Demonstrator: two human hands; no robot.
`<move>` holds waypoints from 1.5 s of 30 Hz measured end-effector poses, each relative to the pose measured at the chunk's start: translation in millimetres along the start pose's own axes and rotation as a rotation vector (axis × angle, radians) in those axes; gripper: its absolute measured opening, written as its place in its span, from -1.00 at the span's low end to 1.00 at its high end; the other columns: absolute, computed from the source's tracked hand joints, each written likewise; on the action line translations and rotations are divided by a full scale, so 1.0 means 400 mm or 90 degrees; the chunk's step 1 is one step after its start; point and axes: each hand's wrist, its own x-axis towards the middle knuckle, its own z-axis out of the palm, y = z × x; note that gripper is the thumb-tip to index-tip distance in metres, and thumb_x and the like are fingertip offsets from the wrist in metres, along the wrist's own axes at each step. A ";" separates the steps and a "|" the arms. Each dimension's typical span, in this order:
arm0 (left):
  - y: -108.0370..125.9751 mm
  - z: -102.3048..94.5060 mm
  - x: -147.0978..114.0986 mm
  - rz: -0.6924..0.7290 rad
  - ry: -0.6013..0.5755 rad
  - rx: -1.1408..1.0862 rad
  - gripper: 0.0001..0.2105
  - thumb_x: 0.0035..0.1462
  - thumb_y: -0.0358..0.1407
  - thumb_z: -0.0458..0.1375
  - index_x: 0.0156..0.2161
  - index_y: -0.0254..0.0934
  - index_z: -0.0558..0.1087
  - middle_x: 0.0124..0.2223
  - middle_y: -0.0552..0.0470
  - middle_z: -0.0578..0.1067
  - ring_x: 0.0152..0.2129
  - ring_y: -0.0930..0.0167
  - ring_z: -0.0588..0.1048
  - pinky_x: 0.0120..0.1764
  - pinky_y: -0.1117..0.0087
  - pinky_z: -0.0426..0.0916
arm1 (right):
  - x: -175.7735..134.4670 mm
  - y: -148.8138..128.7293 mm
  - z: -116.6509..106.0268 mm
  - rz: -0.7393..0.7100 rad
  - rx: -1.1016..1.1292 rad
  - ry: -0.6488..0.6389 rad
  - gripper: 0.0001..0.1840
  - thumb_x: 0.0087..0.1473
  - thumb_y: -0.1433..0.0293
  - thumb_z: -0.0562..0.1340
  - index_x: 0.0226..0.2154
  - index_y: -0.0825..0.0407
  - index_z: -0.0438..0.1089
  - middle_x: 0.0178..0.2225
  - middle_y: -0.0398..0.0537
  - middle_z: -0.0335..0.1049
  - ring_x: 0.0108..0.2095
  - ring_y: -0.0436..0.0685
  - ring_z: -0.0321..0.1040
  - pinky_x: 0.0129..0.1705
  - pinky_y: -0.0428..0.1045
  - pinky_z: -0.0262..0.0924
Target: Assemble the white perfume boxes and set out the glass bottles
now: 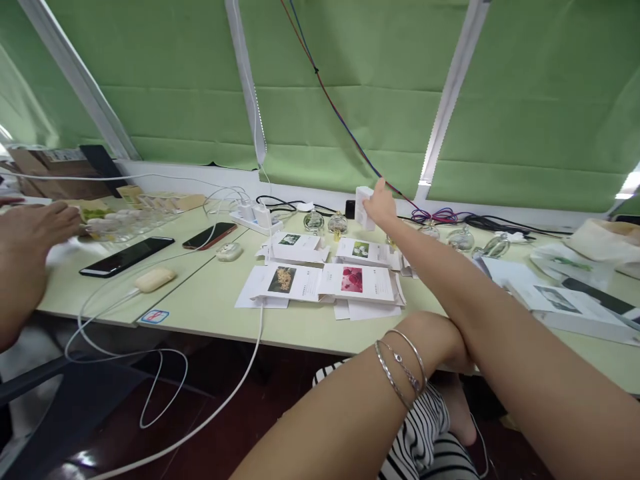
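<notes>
My right hand (381,204) reaches to the back of the table, its fingers closed on a small white box (364,208) that stands upright. My left hand (434,337) is at the table's front edge, under my right forearm. Its fingers are hidden by that arm. In front of the box lie several flat white cartons with printed pictures, among them one with a red picture (352,279) and one with a yellow flower picture (283,280). Round glass bottles (337,223) stand near the box, several more to the right partly behind my right arm.
At the left, another person's hand (43,230) is near a clear tray of small bottles (120,223). Two phones (127,257), an earbud case (229,251) and a power strip (255,220) with white cables share the table. Papers (555,300) and a cloth bag (600,240) lie at the right.
</notes>
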 end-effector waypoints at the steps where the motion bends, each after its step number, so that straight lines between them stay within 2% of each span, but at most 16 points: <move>1: -0.009 -0.002 -0.009 -0.025 -0.016 -0.005 -0.63 -0.14 -0.33 0.21 -0.12 -0.17 0.48 -0.01 0.03 0.47 -0.09 0.27 0.42 -0.08 0.40 0.31 | -0.008 0.005 0.022 0.012 -0.007 -0.012 -0.52 0.00 0.45 0.14 -0.01 0.14 0.01 -0.20 0.21 0.35 -0.15 0.32 0.32 -0.16 0.17 0.19; 7: -0.034 -0.001 -0.015 -0.081 -0.062 0.056 -0.59 -0.10 -0.25 0.20 -0.06 -0.22 0.46 -0.03 -0.06 0.48 -0.12 0.17 0.43 -0.09 0.28 0.32 | -0.030 0.053 0.089 0.067 -0.066 -0.086 -0.44 0.02 0.33 0.18 0.02 0.17 0.00 -0.10 0.29 0.32 -0.07 0.30 0.31 -0.12 0.10 0.19; 13: -0.011 0.002 0.009 -0.043 -0.116 0.129 -0.61 0.04 -0.14 0.05 -0.03 -0.21 0.42 -0.02 -0.05 0.47 -0.17 0.23 0.44 -0.15 0.29 0.34 | -0.039 0.050 0.034 0.073 -0.106 -0.169 -0.39 0.02 0.23 0.18 0.03 0.22 0.01 -0.08 0.36 0.30 -0.07 0.35 0.30 -0.12 0.14 0.19; 15: -0.004 -0.003 0.004 -0.049 -0.129 0.143 -0.63 0.05 -0.15 0.03 -0.07 -0.23 0.43 -0.03 -0.06 0.46 -0.18 0.24 0.44 -0.19 0.31 0.34 | -0.071 0.053 -0.010 -0.006 -0.130 -0.156 -0.45 0.06 0.24 0.14 0.02 0.20 0.05 -0.06 0.34 0.29 -0.05 0.38 0.28 -0.10 0.19 0.17; 17: -0.002 -0.008 -0.003 -0.071 -0.136 0.138 -0.64 0.05 -0.14 0.02 -0.10 -0.26 0.44 -0.02 -0.08 0.46 -0.20 0.26 0.45 -0.24 0.33 0.35 | -0.120 0.067 -0.059 -0.163 -0.130 -0.152 -0.55 0.09 0.27 0.09 -0.01 0.17 0.11 -0.03 0.29 0.26 -0.01 0.35 0.24 -0.05 0.19 0.13; 20: -0.010 -0.010 -0.007 -0.095 -0.145 0.111 -0.65 0.04 -0.13 0.01 -0.19 -0.31 0.47 -0.14 -0.09 0.51 -0.29 0.29 0.47 -0.26 0.33 0.35 | -0.212 0.108 -0.129 -0.383 -0.067 -0.215 -0.63 0.11 0.27 0.07 -0.06 0.11 0.18 -0.02 0.18 0.27 0.02 0.26 0.20 0.03 0.15 0.08; 22: -0.020 -0.010 -0.005 -0.102 -0.157 0.082 -0.67 0.03 -0.15 0.02 -0.24 -0.34 0.48 -0.23 -0.09 0.54 -0.34 0.30 0.48 -0.26 0.32 0.34 | -0.273 0.143 -0.169 -0.430 -0.028 -0.232 -0.62 0.11 0.24 0.05 -0.06 0.09 0.19 -0.02 0.15 0.27 0.03 0.26 0.19 0.05 0.17 0.07; 28: -0.028 -0.018 0.000 -0.072 -0.098 0.051 -0.73 0.05 -0.24 -0.01 -0.31 -0.38 0.46 -0.22 -0.11 0.53 -0.35 0.34 0.47 -0.30 0.38 0.35 | -0.432 0.275 -0.255 -0.359 0.026 -0.142 -0.66 0.15 0.23 -0.02 -0.08 0.01 0.22 -0.06 0.12 0.31 0.02 0.27 0.20 0.04 0.21 0.09; 32: -0.001 -0.024 -0.013 -0.036 -0.086 0.082 -0.75 0.07 -0.28 -0.03 -0.26 -0.34 0.45 -0.23 -0.07 0.53 -0.34 0.36 0.48 -0.28 0.39 0.35 | -0.530 0.381 -0.275 -0.293 0.019 -0.149 -0.67 0.15 0.24 -0.03 -0.08 -0.01 0.22 -0.07 0.10 0.32 -0.02 0.23 0.25 0.01 0.16 0.17; 33: 0.004 -0.026 -0.020 -0.034 -0.049 0.109 -0.75 0.07 -0.30 -0.02 -0.23 -0.34 0.45 -0.22 -0.09 0.53 -0.31 0.34 0.48 -0.26 0.37 0.35 | -0.553 0.402 -0.277 -0.275 0.013 -0.165 -0.67 0.15 0.23 -0.03 -0.08 -0.01 0.22 -0.07 0.09 0.33 -0.02 0.22 0.26 -0.01 0.15 0.19; 35: 0.007 -0.034 -0.034 -0.069 0.103 0.201 -0.72 0.05 -0.32 0.03 -0.14 -0.36 0.41 -0.14 -0.16 0.50 -0.19 0.26 0.44 -0.17 0.30 0.32 | -0.591 0.433 -0.280 -0.247 -0.003 -0.198 -0.66 0.15 0.22 -0.02 -0.08 -0.01 0.24 -0.06 0.07 0.34 -0.02 0.21 0.27 -0.01 0.15 0.21; 37: -0.005 -0.046 -0.047 -0.158 0.295 0.303 -0.58 -0.02 -0.34 0.12 0.00 -0.37 0.31 0.01 -0.24 0.40 0.00 0.16 0.30 -0.03 0.19 0.22 | -0.617 0.446 -0.283 -0.230 -0.021 -0.208 -0.67 0.16 0.23 -0.02 -0.10 -0.02 0.27 -0.04 0.04 0.34 0.00 0.21 0.25 0.02 0.17 0.19; 38: -0.018 -0.053 -0.051 -0.213 0.351 0.337 -0.46 -0.08 -0.33 0.17 0.07 -0.36 0.23 0.09 -0.27 0.32 0.07 0.11 0.21 0.03 0.12 0.15 | -0.624 0.448 -0.284 -0.227 -0.029 -0.202 -0.68 0.16 0.24 -0.03 -0.12 -0.02 0.29 -0.03 0.03 0.34 0.01 0.22 0.25 0.03 0.19 0.17; 39: -0.033 -0.059 -0.053 -0.267 0.362 0.349 -0.33 -0.13 -0.32 0.22 0.13 -0.35 0.13 0.15 -0.29 0.23 0.12 0.07 0.13 0.07 0.05 0.07 | -0.628 0.447 -0.285 -0.226 -0.034 -0.192 -0.68 0.16 0.25 -0.04 -0.13 -0.03 0.31 -0.02 0.02 0.34 0.01 0.22 0.25 0.04 0.20 0.15; 41: -0.069 -0.068 -0.053 -0.374 0.261 0.317 -0.14 -0.23 -0.32 0.28 0.20 -0.34 0.00 0.22 -0.32 0.12 0.18 0.03 0.00 0.11 -0.04 -0.06 | -0.628 0.443 -0.285 -0.223 -0.040 -0.169 -0.69 0.16 0.28 -0.04 -0.15 -0.03 0.32 -0.04 0.01 0.36 0.00 0.22 0.26 0.03 0.21 0.15; 45: -0.128 -0.075 -0.046 -0.440 0.182 0.285 -0.14 -0.23 -0.50 0.18 0.22 -0.26 -0.07 0.22 -0.24 0.14 0.20 0.09 -0.04 0.13 -0.04 -0.13 | -0.620 0.439 -0.283 -0.222 -0.046 -0.154 -0.70 0.15 0.30 -0.03 -0.16 -0.02 0.33 -0.07 0.01 0.38 -0.03 0.21 0.28 0.01 0.19 0.17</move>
